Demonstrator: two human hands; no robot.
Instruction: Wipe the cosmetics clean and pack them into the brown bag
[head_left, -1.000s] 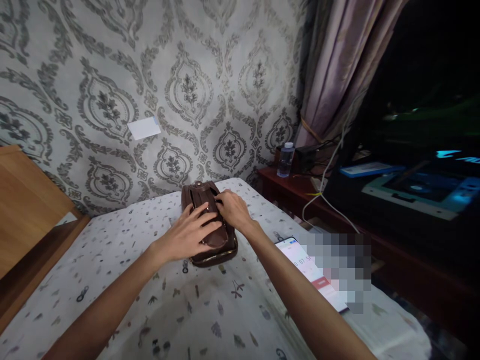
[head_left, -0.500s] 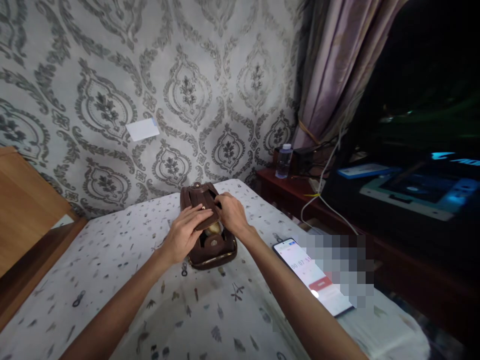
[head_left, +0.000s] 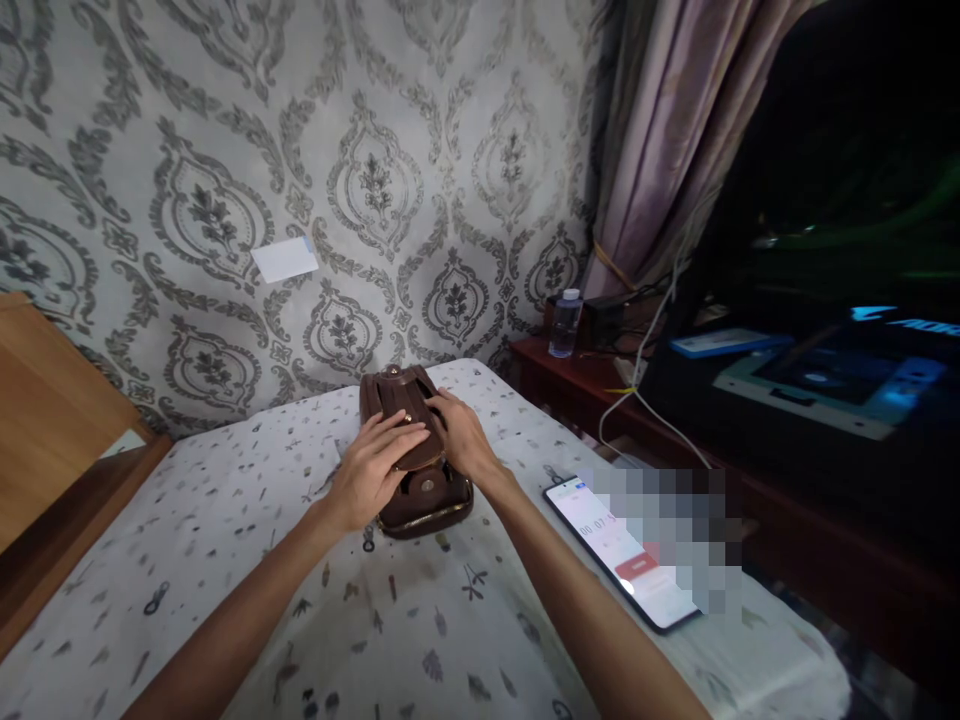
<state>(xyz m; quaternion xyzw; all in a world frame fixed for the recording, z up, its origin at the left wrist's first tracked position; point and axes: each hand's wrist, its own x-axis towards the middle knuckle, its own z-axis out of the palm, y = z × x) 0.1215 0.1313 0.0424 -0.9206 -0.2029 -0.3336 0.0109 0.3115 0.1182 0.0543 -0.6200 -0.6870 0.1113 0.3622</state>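
Note:
A brown leather bag [head_left: 427,505] lies on the patterned white sheet, with a gold zipper along its near edge. Its flap [head_left: 421,455] is folded down over the front pocket, though its near end stays slightly raised from the round metal snap below. My left hand [head_left: 371,470] rests on the flap from the left, fingers stretched out across it. At the bag's right side, my right hand [head_left: 463,440] has its fingers curled round the edge of the bag; the fingertips are partly hidden. What is inside the pocket is covered by the flap.
A phone [head_left: 626,560] showing a running timer lies to the right of my right forearm. Beyond it stand a dark red table [head_left: 536,365] with a water bottle [head_left: 565,325], white cables [head_left: 637,370] and a large dark screen [head_left: 840,250]. Patterned wall behind; wooden board [head_left: 60,420] at left.
The flap has come down toward the near end of the bag, covering the pale round thing seen in the pocket before. Both hands have stayed almost in place.

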